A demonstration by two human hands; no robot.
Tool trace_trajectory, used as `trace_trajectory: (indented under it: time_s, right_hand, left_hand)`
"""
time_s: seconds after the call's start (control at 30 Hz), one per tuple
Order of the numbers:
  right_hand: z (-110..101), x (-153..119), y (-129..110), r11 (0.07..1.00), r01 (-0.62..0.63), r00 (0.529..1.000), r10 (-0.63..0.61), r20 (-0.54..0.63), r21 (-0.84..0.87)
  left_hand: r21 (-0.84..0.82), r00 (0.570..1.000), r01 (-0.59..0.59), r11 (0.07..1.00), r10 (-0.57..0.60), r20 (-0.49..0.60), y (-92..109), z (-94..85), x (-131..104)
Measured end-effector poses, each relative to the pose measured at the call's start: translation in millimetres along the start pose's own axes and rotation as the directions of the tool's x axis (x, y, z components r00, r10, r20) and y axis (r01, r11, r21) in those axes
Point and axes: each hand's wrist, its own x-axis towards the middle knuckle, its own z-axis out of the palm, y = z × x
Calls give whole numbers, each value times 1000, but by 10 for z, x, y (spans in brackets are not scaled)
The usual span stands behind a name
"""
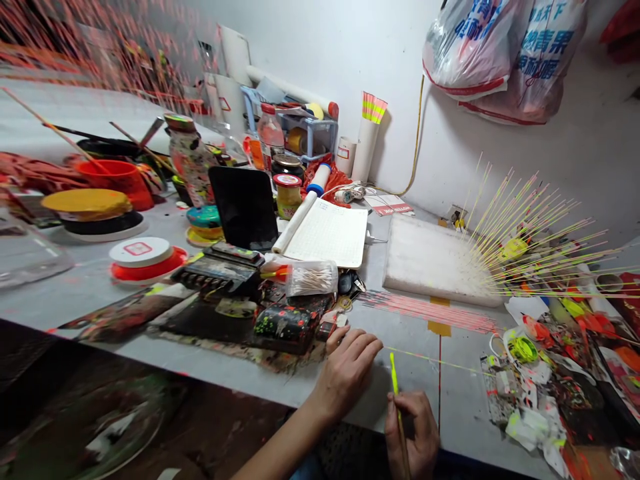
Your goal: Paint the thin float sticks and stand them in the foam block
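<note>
My left hand (350, 367) is closed at the table's front edge, beside a paint-spotted black device (285, 323). From its fingers a thin yellow-tinted stick (433, 361) runs right, just above the tabletop; the held end is hidden. My right hand (413, 430) grips a paintbrush (396, 393) with its bright yellow bristles pointing up, a little below the stick and apart from it. Behind both hands lies a row of thin pink sticks (430, 311). Many yellow and pink sticks (520, 233) stand fanned out in a white foam block (425, 260).
Paint-smeared clutter and a yellow paint cup (523, 349) crowd the right side. Further back are an open notebook (325, 230), a dark tablet (244, 208), cotton swabs (313, 277) and jars (289, 197). Plastic bags (500, 60) hang on the wall.
</note>
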Motion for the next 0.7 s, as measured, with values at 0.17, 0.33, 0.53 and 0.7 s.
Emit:
trace_trajectory:
  time_s: [0.17, 0.33, 0.53, 0.7]
  right_hand:
    - [23, -19, -12, 1000, -6, 998, 6, 68, 1]
    - [47, -35, -13, 1000, -4, 996, 6, 88, -19]
    - [4, -45, 31, 998, -25, 997, 28, 67, -51]
    - [-1, -56, 46, 997, -31, 998, 35, 61, -67]
  left_hand:
    - [49, 1000, -11, 999, 11, 12, -91, -89, -5]
    - [85, 1000, -2, 996, 1, 14, -151, -148, -21]
    - [72, 1000, -13, 997, 11, 24, -123, -127, -18]
    - [65, 1000, -17, 998, 16, 14, -115, -111, -12]
